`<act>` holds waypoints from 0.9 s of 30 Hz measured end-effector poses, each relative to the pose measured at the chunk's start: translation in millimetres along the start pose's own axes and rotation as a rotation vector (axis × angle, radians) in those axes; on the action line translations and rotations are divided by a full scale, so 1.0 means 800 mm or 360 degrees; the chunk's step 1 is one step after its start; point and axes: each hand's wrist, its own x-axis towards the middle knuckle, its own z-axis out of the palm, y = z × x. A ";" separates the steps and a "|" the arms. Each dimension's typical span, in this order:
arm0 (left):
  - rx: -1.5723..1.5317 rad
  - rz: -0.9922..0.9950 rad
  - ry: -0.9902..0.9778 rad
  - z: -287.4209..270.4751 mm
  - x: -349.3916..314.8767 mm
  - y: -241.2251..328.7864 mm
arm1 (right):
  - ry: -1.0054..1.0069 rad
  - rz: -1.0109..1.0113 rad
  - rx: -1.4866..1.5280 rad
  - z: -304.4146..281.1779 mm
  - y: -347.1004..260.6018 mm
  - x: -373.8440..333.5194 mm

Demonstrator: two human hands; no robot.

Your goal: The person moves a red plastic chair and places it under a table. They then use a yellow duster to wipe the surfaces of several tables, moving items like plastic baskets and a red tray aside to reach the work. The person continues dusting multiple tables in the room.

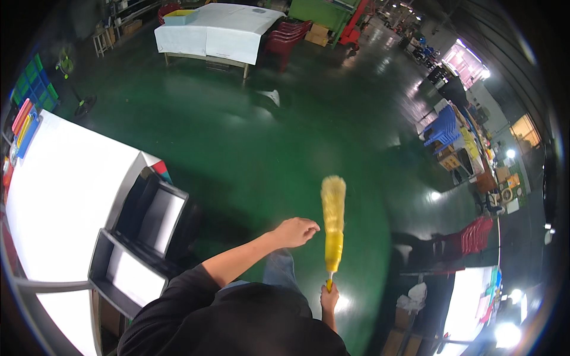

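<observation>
A yellow duster with a fluffy, paler head stands nearly upright in front of me, head away from me. My right hand is closed around its short yellow handle, below a thin metal shaft. To the left of the duster, my left hand hangs in the air with its fingers curled in. Nothing shows in the left hand, and a small gap parts it from the duster. Beneath both hands lies the glossy green floor.
At my left stands a white-topped table, with two dark open bins by its edge. Farther off are a white-covered table, stacked red chairs and a fan. Blue stools and another white table are at right.
</observation>
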 end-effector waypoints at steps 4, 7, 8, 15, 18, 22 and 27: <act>0.0156 -0.0587 -0.0166 -0.083 0.125 -0.114 | -0.0076 -0.0506 0.0020 0.066 -0.202 0.179; -0.1308 -0.1178 -0.0193 -0.202 0.163 -0.197 | -0.0336 -0.0828 0.0002 0.119 -0.381 0.331; -0.1524 -0.1091 -0.0051 -0.253 0.171 -0.226 | -0.0482 -0.0830 -0.0037 0.142 -0.443 0.380; -0.2022 -0.0770 0.1295 -0.571 0.209 -0.395 | -0.1114 -0.1443 -0.0051 0.360 -0.815 0.602; -0.2267 -0.0364 0.1551 -0.667 0.269 -0.470 | -0.1084 -0.1803 -0.0035 0.467 -0.921 0.633; -0.2373 -0.0571 0.1800 -0.806 0.354 -0.546 | -0.1114 -0.1550 -0.0057 0.560 -1.040 0.679; -0.2368 -0.0395 0.1092 -0.950 0.462 -0.595 | -0.2675 0.0278 0.0977 0.594 -1.174 0.794</act>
